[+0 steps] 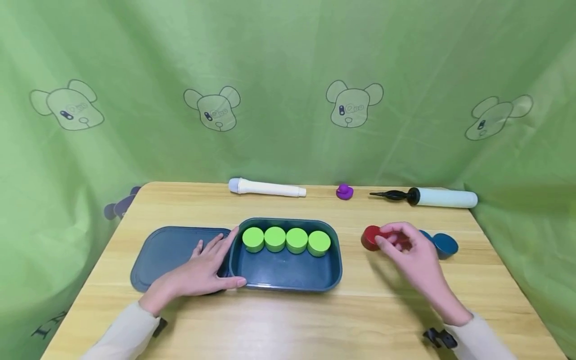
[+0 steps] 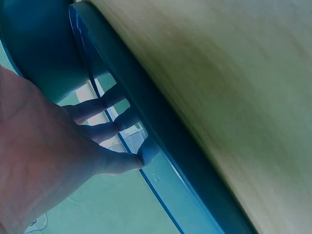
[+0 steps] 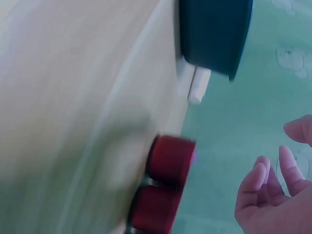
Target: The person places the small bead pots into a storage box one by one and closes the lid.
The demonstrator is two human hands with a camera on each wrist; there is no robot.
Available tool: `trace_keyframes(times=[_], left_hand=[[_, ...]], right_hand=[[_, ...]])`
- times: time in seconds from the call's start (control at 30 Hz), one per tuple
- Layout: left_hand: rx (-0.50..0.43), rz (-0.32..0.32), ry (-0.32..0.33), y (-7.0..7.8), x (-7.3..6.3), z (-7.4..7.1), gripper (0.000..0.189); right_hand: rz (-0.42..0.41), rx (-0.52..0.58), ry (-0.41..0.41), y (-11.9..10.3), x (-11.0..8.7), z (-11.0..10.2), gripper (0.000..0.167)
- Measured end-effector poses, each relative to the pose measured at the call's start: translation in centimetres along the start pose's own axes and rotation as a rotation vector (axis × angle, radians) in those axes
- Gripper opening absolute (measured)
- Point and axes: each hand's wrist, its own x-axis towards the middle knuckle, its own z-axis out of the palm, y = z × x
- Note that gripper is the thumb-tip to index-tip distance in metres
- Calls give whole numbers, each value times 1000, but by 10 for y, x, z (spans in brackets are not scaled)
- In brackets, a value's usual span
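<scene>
My left hand (image 1: 204,270) rests at the left end of a dark blue box (image 1: 288,287), fingers stretched along its side and thumb at the near corner. Several bright green round discs (image 1: 275,239) stand in a row along the box's far side. To the right, my right hand (image 1: 416,255) hovers over red round discs, thumb and fingers apart. One red disc (image 1: 370,238) shows at the fingertips; the right wrist view has a second red disc (image 3: 153,209) beside it, with the fingers clear of both. Just past that hand are blue discs (image 1: 445,245), one partly hidden.
A dark blue lid (image 1: 166,255) lies left of the box, partly under my left hand. Along the back edge are a white toy microphone (image 1: 270,188), a purple rubber duck (image 1: 344,192) and a hand pump (image 1: 443,197). Green curtains (image 1: 288,60) enclose the wooden table.
</scene>
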Motion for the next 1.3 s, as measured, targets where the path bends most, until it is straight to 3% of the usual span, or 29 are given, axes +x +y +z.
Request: trace_keyframes(times=[0.4, 0.7, 0.83, 1.03, 1.3], left_hand=[[-8, -5, -16, 3, -2, 0, 118], [-7, -15, -4, 2, -3, -1, 118], [-11, -15, -9, 3, -2, 1, 118], [-18, -18, -3, 4, -2, 1, 118], [-8, -10, -4, 5, -2, -1, 118]], right_hand=[[171, -47, 110, 32, -3, -46, 31], [241, -124, 159, 71, 3, -60, 37], [262, -141, 138, 88, 1, -71, 38], [282, -154, 41, 110, -8, -83, 42], [378, -68, -56, 135, -9, -93, 47]])
